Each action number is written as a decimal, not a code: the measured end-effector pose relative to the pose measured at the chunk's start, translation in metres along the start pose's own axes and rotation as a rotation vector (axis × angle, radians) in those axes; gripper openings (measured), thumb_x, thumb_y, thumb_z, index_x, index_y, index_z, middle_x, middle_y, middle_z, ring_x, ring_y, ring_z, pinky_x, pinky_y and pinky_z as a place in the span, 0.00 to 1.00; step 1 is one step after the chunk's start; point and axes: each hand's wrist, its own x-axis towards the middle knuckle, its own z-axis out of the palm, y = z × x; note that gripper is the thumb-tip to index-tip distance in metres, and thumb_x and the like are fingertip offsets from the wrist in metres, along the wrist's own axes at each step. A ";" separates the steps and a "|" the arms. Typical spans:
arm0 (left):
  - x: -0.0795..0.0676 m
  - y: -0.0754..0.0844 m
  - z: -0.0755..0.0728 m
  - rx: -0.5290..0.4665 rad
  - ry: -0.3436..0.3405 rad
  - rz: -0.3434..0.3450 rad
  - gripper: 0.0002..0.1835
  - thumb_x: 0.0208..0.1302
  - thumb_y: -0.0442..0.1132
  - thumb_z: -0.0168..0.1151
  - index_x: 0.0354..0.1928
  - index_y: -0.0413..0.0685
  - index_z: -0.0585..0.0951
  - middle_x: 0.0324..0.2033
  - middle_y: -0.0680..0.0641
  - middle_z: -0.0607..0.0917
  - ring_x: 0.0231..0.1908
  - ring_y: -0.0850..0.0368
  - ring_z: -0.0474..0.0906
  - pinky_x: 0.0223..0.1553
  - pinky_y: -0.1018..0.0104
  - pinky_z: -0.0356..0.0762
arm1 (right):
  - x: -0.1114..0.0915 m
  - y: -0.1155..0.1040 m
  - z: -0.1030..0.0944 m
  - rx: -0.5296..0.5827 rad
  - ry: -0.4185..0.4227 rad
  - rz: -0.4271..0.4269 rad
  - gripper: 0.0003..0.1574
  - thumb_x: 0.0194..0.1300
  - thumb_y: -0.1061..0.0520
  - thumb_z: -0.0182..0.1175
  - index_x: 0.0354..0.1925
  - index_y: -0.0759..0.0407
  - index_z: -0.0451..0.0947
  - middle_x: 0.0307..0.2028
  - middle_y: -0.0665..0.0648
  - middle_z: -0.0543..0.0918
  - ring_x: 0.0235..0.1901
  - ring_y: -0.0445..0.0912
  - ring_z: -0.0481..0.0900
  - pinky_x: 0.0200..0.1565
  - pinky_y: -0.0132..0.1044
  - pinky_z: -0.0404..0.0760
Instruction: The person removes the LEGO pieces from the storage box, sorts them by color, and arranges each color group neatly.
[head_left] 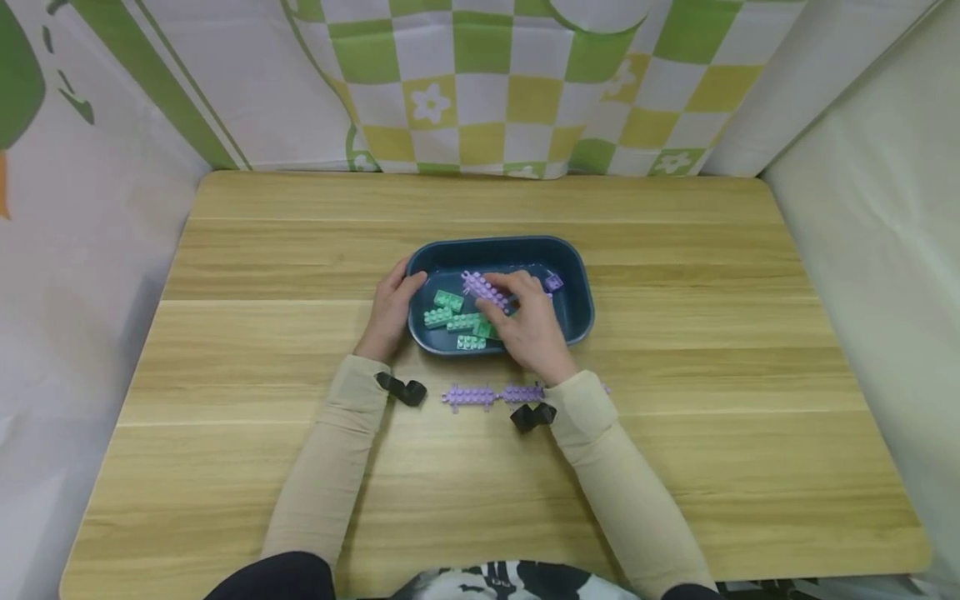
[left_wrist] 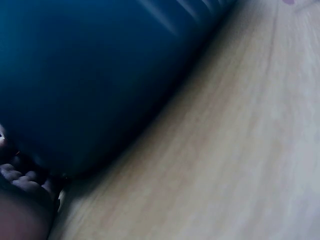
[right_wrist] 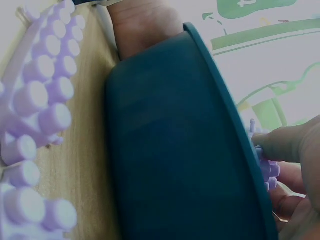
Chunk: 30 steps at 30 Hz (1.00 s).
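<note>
Studded purple piece (head_left: pixel 482 286) is over the near-middle of the blue tray (head_left: pixel 495 247), pinched between thumb and fingers of the right hand (head_left: pixel 531 323); in the right-wrist view it shows past the rim, so probably held off the tray floor. Close by in the tray: green bricks (head_left: pixel 448 300) to its left and front, a darker purple block (head_left: pixel 553 282) to its right. Left hand (head_left: pixel 390 310) grips the tray's left end, thumb over the rim. Between tray and person, similar purple pieces (head_left: pixel 470 397) lie in a line on the wooden table (head_left: pixel 262 350), partly hidden by the right wrist; cannot tell whether they are joined. Step in hand, judged: taking a purple piece out of the tray. Next move would call for a firm pinch, a lift clear of the near rim, and the tray steadied meanwhile.
</note>
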 end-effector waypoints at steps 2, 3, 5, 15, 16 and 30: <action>0.000 0.000 0.000 0.006 0.001 0.003 0.24 0.69 0.45 0.54 0.65 0.48 0.74 0.63 0.47 0.75 0.64 0.55 0.67 0.67 0.62 0.60 | -0.002 -0.001 -0.002 0.016 0.004 -0.016 0.23 0.66 0.54 0.64 0.57 0.58 0.77 0.43 0.53 0.77 0.45 0.46 0.71 0.45 0.41 0.76; 0.000 0.000 0.000 0.010 0.000 0.005 0.25 0.69 0.45 0.54 0.66 0.48 0.73 0.63 0.47 0.75 0.65 0.55 0.67 0.67 0.62 0.60 | -0.003 -0.001 -0.003 0.028 0.007 -0.025 0.23 0.66 0.54 0.63 0.57 0.59 0.76 0.43 0.53 0.77 0.45 0.46 0.71 0.45 0.42 0.76; 0.000 0.001 0.000 0.013 -0.003 0.012 0.25 0.69 0.46 0.54 0.66 0.49 0.73 0.64 0.47 0.75 0.65 0.56 0.66 0.68 0.62 0.60 | -0.005 -0.002 -0.005 0.049 0.008 -0.041 0.22 0.67 0.54 0.62 0.57 0.59 0.76 0.43 0.54 0.77 0.45 0.46 0.71 0.45 0.44 0.76; -0.001 0.000 0.000 0.022 -0.008 0.010 0.25 0.69 0.46 0.54 0.66 0.49 0.73 0.64 0.47 0.74 0.65 0.55 0.66 0.68 0.62 0.60 | -0.013 -0.006 -0.017 -0.011 0.014 -0.109 0.19 0.68 0.55 0.61 0.55 0.59 0.77 0.46 0.54 0.77 0.48 0.47 0.72 0.51 0.43 0.73; -0.001 0.000 0.000 0.020 -0.007 0.009 0.25 0.69 0.46 0.54 0.66 0.49 0.73 0.64 0.47 0.74 0.65 0.55 0.66 0.68 0.62 0.59 | -0.014 -0.007 -0.019 -0.023 0.015 -0.122 0.19 0.68 0.55 0.61 0.55 0.59 0.77 0.46 0.54 0.78 0.48 0.47 0.72 0.52 0.44 0.72; -0.001 0.000 0.001 0.012 -0.014 0.007 0.24 0.70 0.45 0.53 0.66 0.48 0.73 0.63 0.47 0.75 0.65 0.55 0.67 0.67 0.62 0.60 | -0.045 -0.009 -0.047 0.010 0.037 -0.221 0.18 0.65 0.62 0.62 0.54 0.60 0.78 0.45 0.54 0.77 0.45 0.48 0.66 0.46 0.46 0.69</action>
